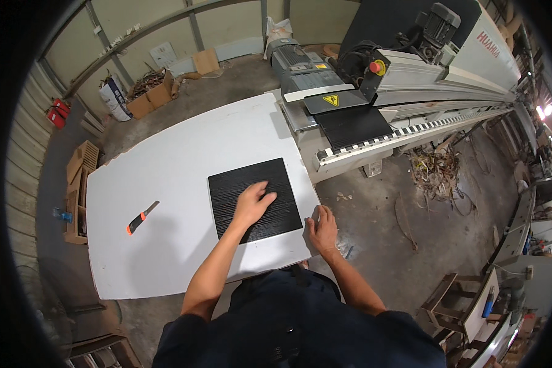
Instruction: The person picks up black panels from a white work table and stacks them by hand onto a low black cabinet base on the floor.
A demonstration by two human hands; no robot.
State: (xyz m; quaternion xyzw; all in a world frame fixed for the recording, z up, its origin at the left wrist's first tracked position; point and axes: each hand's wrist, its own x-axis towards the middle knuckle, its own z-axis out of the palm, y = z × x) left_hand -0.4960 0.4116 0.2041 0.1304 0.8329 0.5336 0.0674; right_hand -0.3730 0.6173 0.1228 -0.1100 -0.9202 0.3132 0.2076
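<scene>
A square black panel [282, 178] with a ridged, wood-grain surface lies flat on the white tabletop [147, 172]. Over its middle rests my left hand [253, 203], palm down, fingers slightly bent and thumb apart, holding nothing. My right hand [322, 229] is at the table's right edge, just beside the panel's near right corner; its fingers are extended and hold nothing visible. Off to the left lies a hand tool [142, 218] with a black-and-orange handle and a narrow flat blade.
An edge-banding machine [411, 80] with a red button stands beyond the table's right end. Another black panel [354, 127] sits in its feed. Offcut strips [438, 175] are heaped on the floor. Cardboard boxes [150, 95] stand by the far wall, a wooden rack [463, 306] at near right.
</scene>
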